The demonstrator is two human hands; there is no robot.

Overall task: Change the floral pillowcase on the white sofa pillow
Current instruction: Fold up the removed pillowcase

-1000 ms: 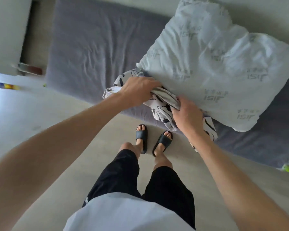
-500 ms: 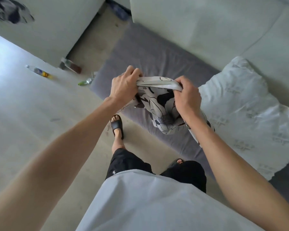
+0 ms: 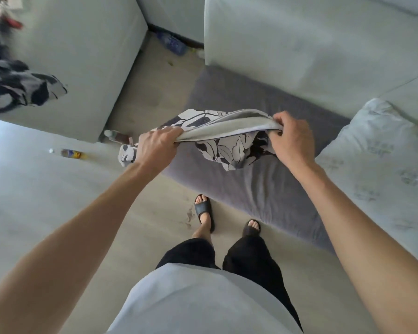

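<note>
The fingers point(image 3: 165, 135) of the left hand point(image 3: 155, 150) are curling tight over one end of the floral pillowcase point(image 3: 229, 141), bunching its edge into the fist. The right hand point(image 3: 291, 138) is pinching the other end, its fingertips tucked under the folded hem, so both hands are closed on the cloth and stretching it into a band between them. The rest of the case is hanging below that band in a crumpled bundle, over the front of the grey seat cushion point(image 3: 263, 189) and seemingly clear of it.

The white pillow point(image 3: 381, 165) is lying bare on the seat to the right, well apart from the case and touched by neither hand.

The main risk, as I judge it, is that the opening is not yet found: the hem is being held flat and doubled, so the hands may be gripping both layers together, and the pillow would not go in. The hanging bundle may also be twisted or inside out; the plain grey face along the top edge suggests a reverse side, though I cannot tell for certain. A second patterned cloth point(image 3: 17, 85) is lying on the other sofa section at the left, so the two cases could be confused.
</note>
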